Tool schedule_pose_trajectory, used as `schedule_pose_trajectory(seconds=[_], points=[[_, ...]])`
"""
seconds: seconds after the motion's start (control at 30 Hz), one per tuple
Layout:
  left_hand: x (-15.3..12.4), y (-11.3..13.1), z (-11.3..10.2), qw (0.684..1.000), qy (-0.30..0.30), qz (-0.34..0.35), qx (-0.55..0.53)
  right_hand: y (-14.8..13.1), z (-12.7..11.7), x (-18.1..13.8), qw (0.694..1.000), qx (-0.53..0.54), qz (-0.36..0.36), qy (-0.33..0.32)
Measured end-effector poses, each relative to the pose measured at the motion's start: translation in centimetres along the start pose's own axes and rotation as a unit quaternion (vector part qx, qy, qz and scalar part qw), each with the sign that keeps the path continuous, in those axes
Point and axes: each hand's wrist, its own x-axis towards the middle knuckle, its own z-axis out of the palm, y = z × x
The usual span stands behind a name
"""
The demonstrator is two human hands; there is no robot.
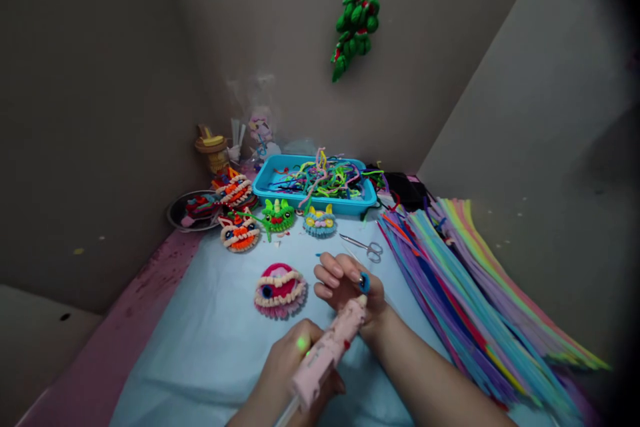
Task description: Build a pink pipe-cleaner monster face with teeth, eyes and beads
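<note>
My left hand (293, 350) is wrapped round a pink hot glue gun (325, 353), with a white glue stick poking out of its rear end. The gun's nozzle points up and right, close beneath a small blue eye piece (365, 282) with a dark centre. Whether nozzle and eye touch, I cannot tell. That eye is pinched in my right hand (350, 280), whose other fingers curl loosely. On the blue cloth left of my hands lies a pink and cream pipe-cleaner lion head (281, 290), with one blue and black eye visible on its left side.
Scissors (367, 247) lie beyond my right hand. Finished-looking orange (240, 232), green (278, 216) and blue (320, 221) heads sit before a blue tray (315, 203) of pipe-cleaner scraps. Long pipe-cleaner bundles (460, 293) spread along the right. A metal bowl (175, 217) stands left.
</note>
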Motion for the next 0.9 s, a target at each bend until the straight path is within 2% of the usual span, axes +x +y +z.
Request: schedule_pose_trajectory(seconds=[0.13, 0.17, 0.23, 0.3, 0.37, 0.4, 0.5, 0.6, 0.67, 0.77, 0.9], points=[[0.2, -1.1, -0.7, 0.999, -0.036, 0.005, 0.013, -0.3, -1.0, 0.3, 0.992, -0.117, -0.029, 0.037], [0.0, -1.6, -1.4, 1.0, -0.021, 0.017, 0.007, -0.5, -1.4, 0.5, 0.983, -0.171, -0.042, 0.059], [-0.5, -3.2, -3.5, 0.997, 0.05, 0.05, 0.004, -0.8, -2.0, 0.7, 0.947, -0.293, -0.07, 0.108], [-1.1, -5.3, -6.4, 0.986, 0.141, 0.084, 0.035, -0.9, -2.4, 0.9, 0.9, -0.407, -0.078, 0.136], [-1.6, -7.6, -9.5, 0.966, 0.224, 0.077, 0.105, -0.6, -2.4, 1.0, 0.856, -0.494, -0.054, 0.141], [-1.8, -8.7, -11.0, 0.956, 0.247, 0.064, 0.146, -0.4, -2.2, 1.0, 0.837, -0.527, -0.036, 0.14], [-2.3, -11.1, -14.5, 0.916, 0.281, 0.0, 0.285, 0.7, -1.6, 1.1, 0.786, -0.601, 0.008, 0.148], [-2.8, -12.6, -16.3, 0.883, 0.26, -0.05, 0.388, 1.6, -1.4, 1.3, 0.742, -0.648, 0.031, 0.169], [-3.0, -13.6, -16.8, 0.852, 0.257, -0.086, 0.447, 1.9, -1.5, 1.4, 0.728, -0.662, 0.037, 0.177], [-3.1, -14.8, -17.2, 0.803, 0.261, -0.139, 0.517, 2.0, -1.9, 1.4, 0.729, -0.661, 0.037, 0.176], [-3.4, -14.6, -17.6, 0.792, 0.246, -0.152, 0.538, 2.2, -2.2, 1.5, 0.727, -0.663, 0.032, 0.174]])
